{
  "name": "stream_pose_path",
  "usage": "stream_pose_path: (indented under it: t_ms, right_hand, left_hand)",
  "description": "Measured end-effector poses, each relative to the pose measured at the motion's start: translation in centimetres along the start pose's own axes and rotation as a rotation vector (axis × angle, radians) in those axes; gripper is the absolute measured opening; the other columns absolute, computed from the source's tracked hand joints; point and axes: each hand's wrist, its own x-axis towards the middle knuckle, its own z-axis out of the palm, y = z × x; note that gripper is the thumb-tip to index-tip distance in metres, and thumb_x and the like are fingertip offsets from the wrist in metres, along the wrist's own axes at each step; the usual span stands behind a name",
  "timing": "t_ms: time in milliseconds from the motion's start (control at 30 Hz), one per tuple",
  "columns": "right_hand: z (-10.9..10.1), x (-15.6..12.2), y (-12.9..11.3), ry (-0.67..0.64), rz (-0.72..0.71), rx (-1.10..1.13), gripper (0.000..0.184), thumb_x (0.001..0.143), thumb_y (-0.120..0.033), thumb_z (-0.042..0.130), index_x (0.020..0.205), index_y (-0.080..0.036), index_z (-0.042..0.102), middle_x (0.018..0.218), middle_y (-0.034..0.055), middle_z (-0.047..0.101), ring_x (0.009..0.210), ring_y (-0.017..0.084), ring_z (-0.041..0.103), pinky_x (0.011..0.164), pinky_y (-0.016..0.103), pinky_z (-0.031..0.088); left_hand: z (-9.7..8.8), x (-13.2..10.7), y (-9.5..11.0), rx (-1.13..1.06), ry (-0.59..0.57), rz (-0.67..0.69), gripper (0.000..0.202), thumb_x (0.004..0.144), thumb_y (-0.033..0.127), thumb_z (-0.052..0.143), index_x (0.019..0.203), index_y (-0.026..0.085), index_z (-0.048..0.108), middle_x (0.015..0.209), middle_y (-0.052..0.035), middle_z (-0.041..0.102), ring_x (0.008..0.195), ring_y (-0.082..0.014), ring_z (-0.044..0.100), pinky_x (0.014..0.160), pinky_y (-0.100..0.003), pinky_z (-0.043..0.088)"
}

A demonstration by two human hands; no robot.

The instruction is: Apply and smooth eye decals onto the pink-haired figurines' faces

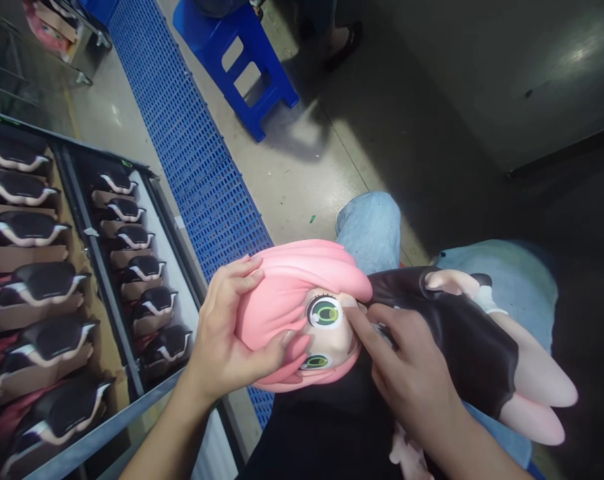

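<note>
A large doll-like figure [332, 347] with pink hair, big green eyes and a black dress lies across my lap, head to the left and pale legs to the right. My left hand [227, 333] is wrapped round the top of its pink head, the thumb pressing on the fringe. My right hand [407, 360] lies over the chin and collar. Its index finger is stretched out and touches the face just below the upper eye. The other fingers are bent and apart from it, and the thumb is hidden underneath.
At left, a framed rack [147, 373] holds several similar black-dressed figures between cardboard dividers. A blue plastic grating [182, 133] runs along the floor, with a blue stool [252, 60] beside it. Another person's foot [349, 43] shows behind; a trolley [89, 40] stands top left.
</note>
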Motion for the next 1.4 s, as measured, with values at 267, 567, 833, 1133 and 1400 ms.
stream_pose_path:
  t_ms: [267,567,833,1133,1400]
  right_hand:
    - [-0.1,0.0,0.5,0.028,-0.013,-0.002,0.049,0.086,0.013,0.045,0.129,-0.007,0.059,0.107,0.0136,0.058,0.089,0.021,0.050,0.076,0.034,0.044]
    - [0.0,-0.3,0.8,0.034,-0.037,-0.006,0.047,0.086,0.012,0.047,0.127,-0.007,0.059,0.110,0.0155,0.058,0.091,0.023,0.053,0.078,0.036,0.045]
    - [-0.2,-0.5,1.1,0.033,-0.073,-0.022,0.048,0.085,0.013,0.045,0.126,-0.008,0.060,0.104,0.0139,0.058,0.086,0.021,0.053,0.074,0.035,0.045]
    - [0.2,-0.8,1.0,0.031,-0.053,0.012,0.049,0.086,0.013,0.046,0.129,-0.006,0.059,0.105,0.0166,0.059,0.089,0.024,0.054,0.073,0.036,0.043]
    - [0.1,-1.0,0.9,0.046,-0.039,0.010,0.051,0.086,0.011,0.049,0.133,-0.009,0.058,0.108,0.0167,0.059,0.096,0.027,0.057,0.077,0.037,0.044]
  left_hand:
    - [0.1,0.1,0.1,0.007,0.006,0.002,0.058,0.079,0.036,0.080,0.127,0.022,0.052,0.128,-0.0162,0.055,0.130,-0.0375,0.053,0.109,-0.066,0.046]
    - [0.1,0.1,0.3,0.004,0.006,0.002,0.059,0.078,0.037,0.080,0.127,0.022,0.052,0.128,-0.0157,0.055,0.129,-0.0374,0.054,0.109,-0.066,0.045]
    - [0.2,0.2,0.2,0.004,0.010,0.007,0.058,0.079,0.039,0.079,0.128,0.024,0.052,0.129,-0.0145,0.055,0.129,-0.0358,0.054,0.110,-0.065,0.046]
    - [0.2,0.2,0.4,-0.001,0.010,0.006,0.056,0.081,0.041,0.078,0.126,0.021,0.051,0.129,-0.0174,0.055,0.129,-0.0361,0.053,0.108,-0.065,0.046]
    - [0.2,0.2,0.5,0.007,0.010,-0.002,0.056,0.080,0.040,0.079,0.126,0.023,0.051,0.129,-0.0146,0.055,0.130,-0.0349,0.054,0.110,-0.061,0.046]
